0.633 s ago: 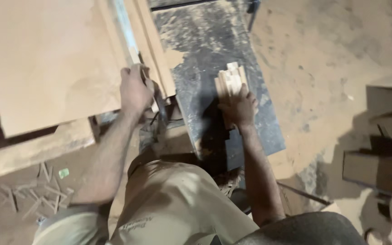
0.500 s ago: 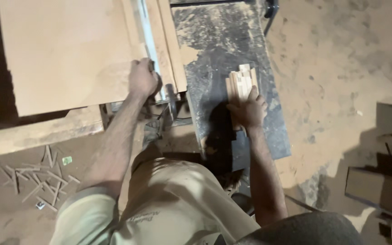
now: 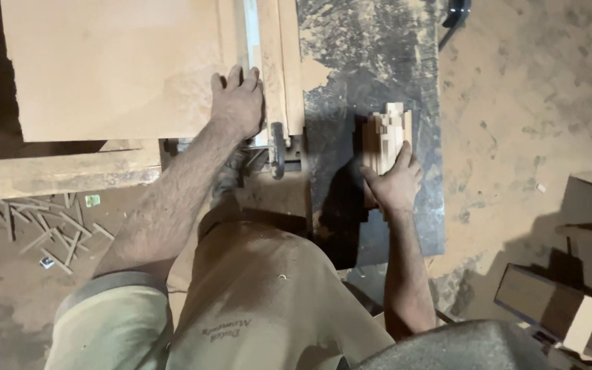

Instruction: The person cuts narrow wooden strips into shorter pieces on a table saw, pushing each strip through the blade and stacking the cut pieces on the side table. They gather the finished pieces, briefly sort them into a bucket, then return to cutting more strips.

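Two hands: both of the person's own are on the work, seen from above over a dusty beige shirt [image 3: 268, 301].
Right hand [image 3: 395, 181]: at about 4 o'clock from the picture's middle, laid on the near end of the bundle of short wooden sticks [image 3: 385, 137], fingers spread a little and bent over it, thumb out to the left; it presses and part-grips the bundle rather than closing round it.
Sticks: a tight pale bundle lying lengthwise on the dark saw table [image 3: 371, 62], pointing to 12 o'clock.
Left hand [image 3: 239, 103]: at about 11 o'clock, flat, fingers together and stretched out, palm down on the near right corner of the large board [image 3: 114, 65], just beside the metal guide rail [image 3: 253, 41].
Narrow wood strips [image 3: 281, 62]: lying along the rail's right side, between the board and the dark table.
Scraps [image 3: 35, 226]: thin offcuts scattered on the floor at 8 o'clock.
Boxes [image 3: 563, 308]: stacked at 4 o'clock, well apart from the table.
Change: against half a second ago, both hands sit in much the same place on board and bundle; only the view has shifted slightly.
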Demonstrator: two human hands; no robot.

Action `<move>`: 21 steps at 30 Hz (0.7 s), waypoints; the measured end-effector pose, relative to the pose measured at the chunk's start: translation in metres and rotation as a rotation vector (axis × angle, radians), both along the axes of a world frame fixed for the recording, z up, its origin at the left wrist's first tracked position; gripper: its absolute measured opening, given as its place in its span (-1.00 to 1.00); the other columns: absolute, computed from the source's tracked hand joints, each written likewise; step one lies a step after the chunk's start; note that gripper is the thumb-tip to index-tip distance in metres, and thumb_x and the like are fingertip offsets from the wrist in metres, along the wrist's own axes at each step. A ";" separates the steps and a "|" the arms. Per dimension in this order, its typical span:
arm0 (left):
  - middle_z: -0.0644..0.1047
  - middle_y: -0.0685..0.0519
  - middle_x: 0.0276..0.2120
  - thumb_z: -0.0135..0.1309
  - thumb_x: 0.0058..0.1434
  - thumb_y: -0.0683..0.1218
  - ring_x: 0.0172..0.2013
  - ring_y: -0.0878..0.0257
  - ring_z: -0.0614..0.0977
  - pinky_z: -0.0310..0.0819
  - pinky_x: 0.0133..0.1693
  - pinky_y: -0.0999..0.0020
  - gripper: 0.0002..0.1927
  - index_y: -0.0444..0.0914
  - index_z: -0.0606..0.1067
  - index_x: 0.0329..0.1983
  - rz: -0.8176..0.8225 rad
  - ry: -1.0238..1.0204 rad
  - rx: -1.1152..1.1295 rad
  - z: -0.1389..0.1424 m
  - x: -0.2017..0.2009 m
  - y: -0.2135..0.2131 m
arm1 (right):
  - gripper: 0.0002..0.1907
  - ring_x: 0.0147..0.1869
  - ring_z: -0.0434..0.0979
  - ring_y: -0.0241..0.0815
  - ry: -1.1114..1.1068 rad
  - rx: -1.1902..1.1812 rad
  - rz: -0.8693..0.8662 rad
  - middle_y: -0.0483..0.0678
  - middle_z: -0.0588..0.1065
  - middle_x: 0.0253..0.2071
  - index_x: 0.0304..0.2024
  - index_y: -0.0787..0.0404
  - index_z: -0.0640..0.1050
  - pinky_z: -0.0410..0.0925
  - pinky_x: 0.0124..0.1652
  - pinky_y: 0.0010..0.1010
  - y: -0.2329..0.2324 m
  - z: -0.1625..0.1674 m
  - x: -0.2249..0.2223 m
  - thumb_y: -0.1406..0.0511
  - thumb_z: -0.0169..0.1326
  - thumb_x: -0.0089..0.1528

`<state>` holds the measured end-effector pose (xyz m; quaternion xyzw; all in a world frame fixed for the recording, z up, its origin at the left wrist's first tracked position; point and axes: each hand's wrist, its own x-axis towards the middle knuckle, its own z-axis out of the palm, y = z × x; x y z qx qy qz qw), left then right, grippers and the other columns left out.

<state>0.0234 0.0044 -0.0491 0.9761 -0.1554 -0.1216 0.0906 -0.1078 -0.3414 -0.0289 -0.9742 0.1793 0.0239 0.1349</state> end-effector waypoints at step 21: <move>0.54 -0.16 0.11 -0.12 0.38 -0.12 0.22 -0.08 0.42 -0.01 0.16 -0.40 -0.59 -0.37 0.49 0.21 -0.023 -0.160 0.100 -0.045 0.140 0.017 | 0.19 0.44 0.20 0.40 -0.004 -0.008 0.050 0.34 0.20 0.40 0.51 0.29 0.12 0.16 0.31 0.20 0.006 0.015 -0.041 0.07 0.46 0.01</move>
